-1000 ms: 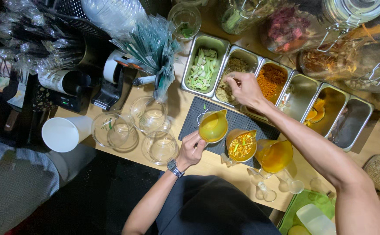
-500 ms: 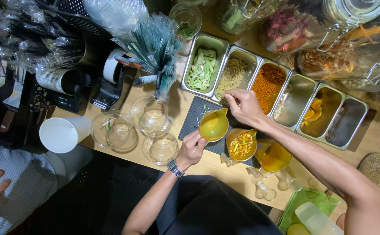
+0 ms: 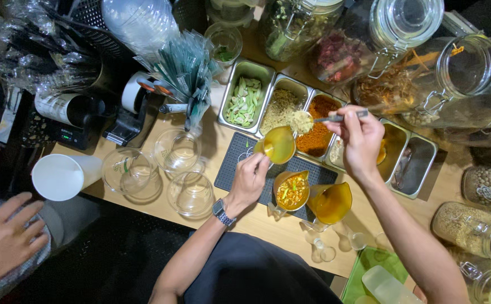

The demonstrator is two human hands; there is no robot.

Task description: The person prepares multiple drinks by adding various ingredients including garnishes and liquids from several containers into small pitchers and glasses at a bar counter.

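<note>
Head view: your left hand [image 3: 249, 179] grips the yellow pitcher [image 3: 278, 144] at frame center, lifted over the black mat [image 3: 231, 163]. Your right hand [image 3: 361, 141] pinches a spoon [image 3: 335, 118] heaped with pale shreds above the pitcher; half a second ago it was down beside it. Steel pans [image 3: 245, 101] in the upper middle hold green slices, shreds and orange powder.

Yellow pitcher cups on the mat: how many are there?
3: one lifted in the left hand, one holding chopped bits on the mat, one at its right edge.
</note>
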